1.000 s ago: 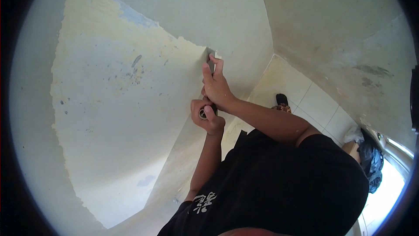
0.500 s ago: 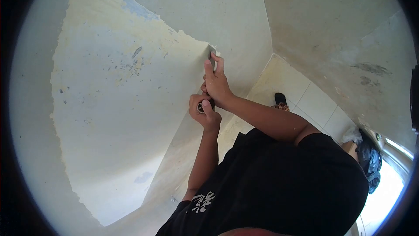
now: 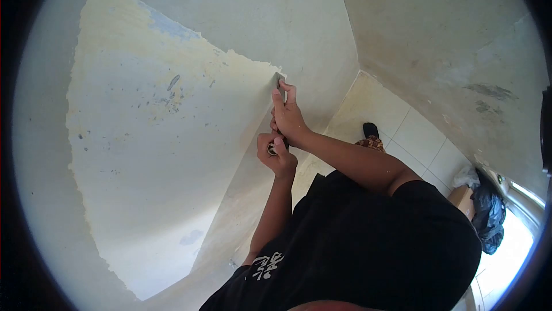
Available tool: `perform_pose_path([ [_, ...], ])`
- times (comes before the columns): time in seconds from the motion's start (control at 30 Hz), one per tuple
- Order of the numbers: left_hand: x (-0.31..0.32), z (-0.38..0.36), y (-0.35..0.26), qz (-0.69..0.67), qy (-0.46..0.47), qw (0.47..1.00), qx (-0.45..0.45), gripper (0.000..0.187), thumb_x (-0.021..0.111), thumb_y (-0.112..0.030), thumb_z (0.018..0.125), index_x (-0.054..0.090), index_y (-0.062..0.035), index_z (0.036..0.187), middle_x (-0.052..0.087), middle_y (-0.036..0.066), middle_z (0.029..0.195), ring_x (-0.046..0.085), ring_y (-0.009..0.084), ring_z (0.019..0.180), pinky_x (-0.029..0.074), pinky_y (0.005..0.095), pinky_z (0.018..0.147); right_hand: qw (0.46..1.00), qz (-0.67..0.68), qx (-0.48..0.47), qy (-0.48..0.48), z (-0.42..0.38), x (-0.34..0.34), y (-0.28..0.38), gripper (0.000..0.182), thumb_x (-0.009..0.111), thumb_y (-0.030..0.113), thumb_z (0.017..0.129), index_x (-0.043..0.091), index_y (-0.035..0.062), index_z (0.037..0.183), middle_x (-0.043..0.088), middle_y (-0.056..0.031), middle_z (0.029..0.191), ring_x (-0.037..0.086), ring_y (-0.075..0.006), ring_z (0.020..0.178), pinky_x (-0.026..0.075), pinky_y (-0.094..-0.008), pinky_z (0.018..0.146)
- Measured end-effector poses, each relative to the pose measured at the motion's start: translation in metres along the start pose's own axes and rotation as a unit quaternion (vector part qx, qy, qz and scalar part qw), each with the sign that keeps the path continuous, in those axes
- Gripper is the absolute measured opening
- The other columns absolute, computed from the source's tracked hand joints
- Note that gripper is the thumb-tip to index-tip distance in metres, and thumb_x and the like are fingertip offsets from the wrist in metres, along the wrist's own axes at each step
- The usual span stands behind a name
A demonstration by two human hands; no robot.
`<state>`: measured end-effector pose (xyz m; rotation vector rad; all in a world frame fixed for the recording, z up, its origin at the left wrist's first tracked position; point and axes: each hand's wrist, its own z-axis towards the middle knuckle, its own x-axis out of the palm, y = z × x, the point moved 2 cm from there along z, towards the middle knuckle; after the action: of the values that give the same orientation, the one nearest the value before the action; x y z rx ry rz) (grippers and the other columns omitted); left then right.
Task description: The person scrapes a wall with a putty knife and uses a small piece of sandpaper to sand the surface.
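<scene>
My left hand [image 3: 278, 154] is closed round the handle [image 3: 272, 148] of a scraper, whose round end shows in the fist. My right hand [image 3: 290, 118] grips the same scraper further up, thumb and forefinger at its flat metal blade [image 3: 278, 78]. The blade's tip lies against the wall at the ragged edge of a peeled patch [image 3: 167, 155]. This patch is pale, with yellowish areas and dark scuffs, while greyish coating [image 3: 259, 12] surrounds it. Much of the scraper is hidden by my fingers.
A second wall [image 3: 437, 35] rises on the right, meeting this one at a corner. Below are floor tiles [image 3: 414, 144] and a foot in a dark shoe [image 3: 371, 130]. A cardboard box [image 3: 462, 201] and a black plastic bag [image 3: 490, 219] stand at the lower right, near a bright opening.
Both hands and the scraper have shifted slightly right along the patch's edge. The light flake beside the blade no longer shows there. My view has moved a little.
</scene>
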<state>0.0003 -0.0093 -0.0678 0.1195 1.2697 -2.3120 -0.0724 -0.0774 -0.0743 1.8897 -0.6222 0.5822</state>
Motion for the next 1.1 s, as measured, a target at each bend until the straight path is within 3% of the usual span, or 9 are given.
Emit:
perform_pose_path([
  [0.13, 0.003, 0.013, -0.002, 0.062, 0.045, 0.997, -0.023, 0.033, 0.047, -0.027, 0.096, 0.051, 0.0005, 0.077, 0.049, 0.007, 0.075, 0.048, 0.0164, 0.071, 0.041, 0.0304, 0.067, 0.999, 0.018, -0.017, -0.038, 0.008, 0.000, 0.008, 0.054, 0.044, 0.047, 0.100, 0.023, 0.0157, 0.139, 0.043, -0.0031, 0.065, 0.044, -0.0112, 0.047, 0.039, -0.0281, 0.042],
  [0.4, 0.000, -0.004, 0.001, 0.005, -0.003, 1.000, 0.006, 0.030, 0.052, -0.025, 0.094, 0.051, -0.0003, 0.077, 0.049, 0.006, 0.077, 0.047, 0.0157, 0.071, 0.038, 0.0301, 0.065, 0.999, 0.045, 0.029, -0.002, -0.003, 0.003, 0.004, 0.047, 0.043, 0.044, 0.102, 0.024, 0.0220, 0.139, 0.039, -0.0016, 0.070, 0.037, -0.0083, 0.048, 0.035, -0.0253, 0.041],
  [0.6, -0.010, -0.009, 0.004, 0.020, -0.009, 1.000, -0.007, 0.027, 0.054, -0.024, 0.094, 0.051, -0.0010, 0.080, 0.048, 0.005, 0.077, 0.046, 0.0156, 0.071, 0.038, 0.0296, 0.066, 0.999, -0.010, -0.026, -0.028, -0.004, 0.007, -0.003, 0.054, 0.045, 0.045, 0.100, 0.025, 0.0168, 0.141, 0.042, -0.0002, 0.059, 0.043, -0.0105, 0.042, 0.037, -0.0285, 0.039],
  [0.73, -0.019, -0.008, -0.009, 0.031, -0.021, 0.999, 0.008, 0.019, 0.060, -0.019, 0.091, 0.050, -0.0026, 0.089, 0.048, 0.005, 0.081, 0.045, 0.0143, 0.072, 0.039, 0.0284, 0.067, 0.986, -0.110, -0.118, 0.034, -0.018, 0.025, 0.022, 0.052, 0.047, 0.039, 0.101, 0.026, 0.0139, 0.141, 0.045, 0.0003, 0.054, 0.044, -0.0106, 0.040, 0.037, -0.0292, 0.038],
  [0.9, -0.022, -0.015, 0.001, -0.012, 0.003, 0.998, -0.058, 0.022, 0.064, -0.013, 0.089, 0.048, -0.0033, 0.101, 0.049, 0.004, 0.085, 0.047, 0.0118, 0.074, 0.042, 0.0263, 0.070, 0.979, -0.124, -0.156, 0.052, -0.012, 0.024, 0.017, 0.050, 0.046, 0.033, 0.102, 0.024, 0.0129, 0.142, 0.044, 0.0004, 0.055, 0.043, -0.0099, 0.039, 0.037, -0.0279, 0.037],
  [1.0, -0.020, -0.025, 0.009, -0.073, 0.016, 0.983, -0.166, 0.024, 0.067, -0.016, 0.088, 0.051, -0.0024, 0.099, 0.056, 0.007, 0.087, 0.054, 0.0131, 0.078, 0.045, 0.0278, 0.072, 0.984, -0.084, -0.128, 0.087, -0.008, 0.015, 0.009, 0.046, 0.041, 0.034, 0.104, 0.019, 0.0205, 0.141, 0.041, -0.0015, 0.071, 0.039, -0.0074, 0.042, 0.037, -0.0240, 0.037],
  [1.03, -0.018, -0.027, 0.011, -0.096, 0.025, 0.972, -0.213, 0.025, 0.069, -0.018, 0.088, 0.052, -0.0019, 0.098, 0.059, 0.009, 0.087, 0.056, 0.0139, 0.080, 0.046, 0.0288, 0.072, 0.983, -0.090, -0.133, 0.086, -0.009, 0.019, 0.018, 0.048, 0.042, 0.032, 0.104, 0.018, 0.0178, 0.142, 0.040, -0.0012, 0.070, 0.039, -0.0078, 0.042, 0.038, -0.0246, 0.037],
  [1.1, -0.020, -0.010, -0.003, -0.082, 0.039, 0.977, -0.192, 0.025, 0.068, -0.019, 0.089, 0.052, -0.0014, 0.097, 0.061, 0.008, 0.084, 0.058, 0.0133, 0.077, 0.047, 0.0287, 0.071, 0.982, -0.096, -0.143, 0.077, -0.019, 0.035, 0.041, 0.052, 0.044, 0.029, 0.103, 0.016, 0.0124, 0.143, 0.040, -0.0006, 0.067, 0.039, -0.0086, 0.041, 0.039, -0.0258, 0.038],
])
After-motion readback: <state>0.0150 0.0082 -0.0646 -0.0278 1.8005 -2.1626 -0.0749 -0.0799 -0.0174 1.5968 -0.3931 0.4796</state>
